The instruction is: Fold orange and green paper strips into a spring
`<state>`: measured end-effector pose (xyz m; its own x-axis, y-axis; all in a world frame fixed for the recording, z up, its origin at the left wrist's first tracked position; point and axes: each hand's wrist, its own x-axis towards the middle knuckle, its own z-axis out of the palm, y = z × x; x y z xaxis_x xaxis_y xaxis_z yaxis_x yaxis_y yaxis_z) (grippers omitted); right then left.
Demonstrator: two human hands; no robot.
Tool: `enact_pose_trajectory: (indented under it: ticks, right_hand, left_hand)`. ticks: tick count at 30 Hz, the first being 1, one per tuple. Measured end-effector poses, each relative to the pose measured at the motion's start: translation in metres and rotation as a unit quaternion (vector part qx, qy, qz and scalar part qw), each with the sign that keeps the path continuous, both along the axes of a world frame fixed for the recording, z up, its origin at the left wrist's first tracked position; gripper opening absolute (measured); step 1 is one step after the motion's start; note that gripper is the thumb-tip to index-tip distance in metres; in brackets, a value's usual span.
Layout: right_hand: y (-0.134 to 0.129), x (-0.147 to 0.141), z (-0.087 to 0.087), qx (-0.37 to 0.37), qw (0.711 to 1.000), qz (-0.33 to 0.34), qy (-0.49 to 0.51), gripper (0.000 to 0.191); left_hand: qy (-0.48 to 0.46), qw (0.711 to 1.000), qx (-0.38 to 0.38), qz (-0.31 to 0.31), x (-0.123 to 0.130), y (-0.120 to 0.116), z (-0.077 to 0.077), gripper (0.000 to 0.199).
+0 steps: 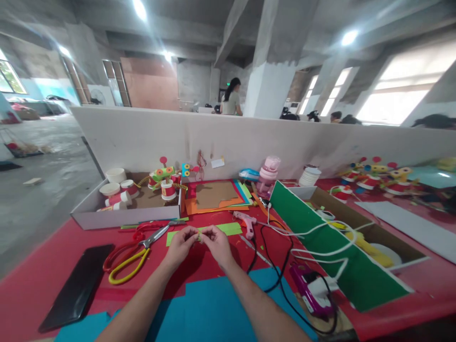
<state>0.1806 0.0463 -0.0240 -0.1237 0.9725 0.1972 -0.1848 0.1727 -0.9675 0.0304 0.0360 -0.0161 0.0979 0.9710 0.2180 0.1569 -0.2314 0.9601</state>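
My left hand (183, 241) and my right hand (216, 241) meet fingertip to fingertip over the red tabletop (149, 304). Both pinch a small yellow-green piece (200, 234) between them; its shape is mostly hidden by the fingers. Behind the hands lies a light green paper strip (230, 229), showing on both sides of them. Left of my left hand rest scissors with yellow handles (130, 268) and red-handled scissors (142, 229). A pink glue gun (246, 223) lies beyond my right hand.
Blue sheets (210, 304) lie under my forearms. A black phone (78, 285) is at left, a box with paper cups (124, 216) behind it. Cables and a purple power strip (311, 289) lie right, beside a green-sided box (331, 247). A person (231, 99) stands beyond the partition.
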Motion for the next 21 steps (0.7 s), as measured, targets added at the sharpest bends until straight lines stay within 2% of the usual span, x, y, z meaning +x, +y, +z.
enact_pose_trajectory:
  ticks: [3, 6, 8, 11, 15, 21]
  right_hand:
    - [0.000, 0.005, 0.005, -0.081, 0.992, 0.033, 0.089, 0.036]
    - [-0.001, 0.009, 0.008, -0.189, 0.961, 0.116, 0.163, 0.046]
    - [-0.004, 0.010, 0.009, -0.230, 0.941, 0.174, 0.178, 0.043]
    - [-0.007, 0.011, 0.009, -0.241, 0.929, 0.205, 0.193, 0.037]
    - [-0.009, 0.012, 0.010, -0.239, 0.931, 0.212, 0.179, 0.038]
    - [-0.004, 0.013, 0.010, -0.229, 0.942, 0.163, 0.182, 0.040]
  left_hand:
    - [-0.016, 1.000, 0.013, 0.010, -0.003, -0.002, 0.009, 0.022]
    - [-0.011, 0.999, 0.026, -0.020, -0.007, -0.005, 0.019, 0.022]
    - [-0.003, 0.998, 0.023, -0.051, -0.010, -0.007, 0.024, 0.023]
    - [-0.003, 0.995, 0.010, -0.097, -0.014, -0.009, 0.029, 0.024]
    - [0.000, 0.992, 0.005, -0.128, -0.014, -0.009, 0.029, 0.024]
    - [-0.020, 0.998, 0.023, -0.050, -0.016, -0.006, 0.022, 0.031]
